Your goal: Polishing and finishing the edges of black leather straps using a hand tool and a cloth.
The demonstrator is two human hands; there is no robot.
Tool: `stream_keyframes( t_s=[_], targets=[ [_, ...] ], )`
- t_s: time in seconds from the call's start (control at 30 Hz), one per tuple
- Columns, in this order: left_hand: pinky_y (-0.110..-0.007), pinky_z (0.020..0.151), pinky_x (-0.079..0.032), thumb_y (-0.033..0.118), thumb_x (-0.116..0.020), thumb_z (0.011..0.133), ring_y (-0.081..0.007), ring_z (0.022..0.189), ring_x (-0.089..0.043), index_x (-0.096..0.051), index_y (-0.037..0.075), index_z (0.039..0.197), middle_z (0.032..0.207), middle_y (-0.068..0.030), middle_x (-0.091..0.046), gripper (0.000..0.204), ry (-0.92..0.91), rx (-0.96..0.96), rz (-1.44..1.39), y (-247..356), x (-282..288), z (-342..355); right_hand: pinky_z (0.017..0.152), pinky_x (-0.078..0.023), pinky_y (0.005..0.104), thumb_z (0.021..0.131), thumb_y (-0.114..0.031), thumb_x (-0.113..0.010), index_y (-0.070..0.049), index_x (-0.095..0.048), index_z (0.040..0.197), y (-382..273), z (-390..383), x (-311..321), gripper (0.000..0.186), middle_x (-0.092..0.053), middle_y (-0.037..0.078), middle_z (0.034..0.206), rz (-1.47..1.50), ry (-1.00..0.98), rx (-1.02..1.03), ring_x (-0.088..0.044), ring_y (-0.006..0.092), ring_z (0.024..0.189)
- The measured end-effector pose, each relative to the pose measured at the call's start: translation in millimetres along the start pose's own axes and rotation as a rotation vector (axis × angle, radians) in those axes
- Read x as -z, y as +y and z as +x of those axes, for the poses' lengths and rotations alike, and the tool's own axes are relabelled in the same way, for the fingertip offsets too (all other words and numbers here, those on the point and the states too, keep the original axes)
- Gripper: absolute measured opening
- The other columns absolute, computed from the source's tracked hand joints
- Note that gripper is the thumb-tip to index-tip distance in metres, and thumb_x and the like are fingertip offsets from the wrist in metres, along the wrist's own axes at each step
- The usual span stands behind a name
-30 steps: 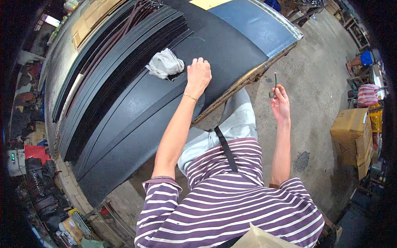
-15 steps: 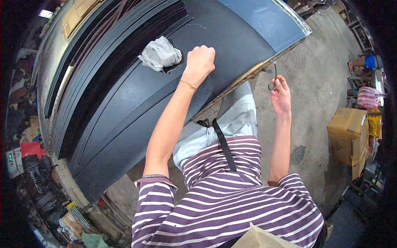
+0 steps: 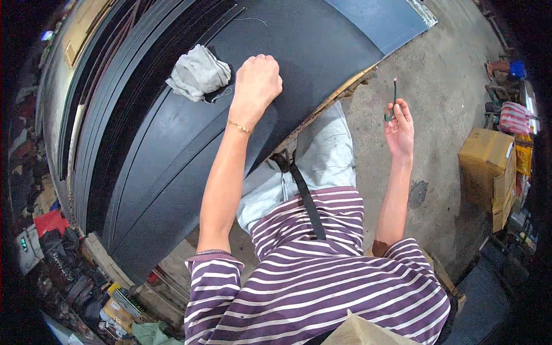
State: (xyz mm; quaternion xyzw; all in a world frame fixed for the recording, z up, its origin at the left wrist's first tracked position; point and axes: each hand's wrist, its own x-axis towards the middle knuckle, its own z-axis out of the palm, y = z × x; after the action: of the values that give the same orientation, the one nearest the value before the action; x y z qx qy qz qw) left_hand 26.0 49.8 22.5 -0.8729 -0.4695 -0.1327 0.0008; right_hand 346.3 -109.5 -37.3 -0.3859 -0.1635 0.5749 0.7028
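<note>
A slim dark tool with a green looped handle (image 3: 395, 99) is held upright in the fingers of my right hand (image 3: 400, 127), out to the right over the concrete floor. My left hand (image 3: 257, 81) is closed in a fist above the black sheet (image 3: 310, 63), its back towards me; anything inside it is hidden. Just left of that fist a crumpled light grey cloth (image 3: 198, 73) lies on the sheet, with a loose thread at its edge.
Long black strips (image 3: 129, 86) are stacked along the table's left side. A blue-grey panel (image 3: 388, 26) covers the far right corner. On the floor at right stands a cardboard box (image 3: 483, 167), with a red-striped bag (image 3: 514, 118) behind it. Clutter lies at lower left.
The view has shifted slightly, with my left fist still closed beside the cloth. My right hand has moved a little rightwards, and the tool's tip stands higher in the picture.
</note>
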Motion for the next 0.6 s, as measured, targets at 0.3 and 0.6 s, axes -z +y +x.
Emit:
stream_keyframes(
  t_s=[0.3, 0.6],
  targets=[
    [-0.038, 0.073, -0.050, -0.002, -0.065, 0.074, -0.0298, 0.081, -0.060, -0.060, 0.000, 0.087, 0.085, -0.0125, -0.062, 0.014, 0.410, 0.090, -0.285, -2.1, -18.4, -39.8, 0.056, -0.052, 0.0181, 0.096, -0.005, -0.056, -0.005, -0.057, 0.112, -7.0, 7.8, -23.7, 0.016, -0.066, 0.008, 0.101, -0.015, -0.044, 0.026, -0.065, 0.0081, 0.088],
    [-0.037, 0.080, -0.051, -0.004, -0.065, 0.074, -0.0277, 0.091, -0.061, -0.069, 0.003, 0.099, 0.100, -0.0102, -0.064, 0.026, 0.366, 0.030, -0.275, 1.6, -13.2, -50.1, 0.057, -0.053, 0.0194, 0.096, -0.005, -0.056, -0.004, -0.057, 0.114, -14.7, 23.9, -50.4, 0.018, -0.067, 0.010, 0.099, -0.059, -0.085, 0.039, -0.067, 0.0090, 0.086]
  ],
)
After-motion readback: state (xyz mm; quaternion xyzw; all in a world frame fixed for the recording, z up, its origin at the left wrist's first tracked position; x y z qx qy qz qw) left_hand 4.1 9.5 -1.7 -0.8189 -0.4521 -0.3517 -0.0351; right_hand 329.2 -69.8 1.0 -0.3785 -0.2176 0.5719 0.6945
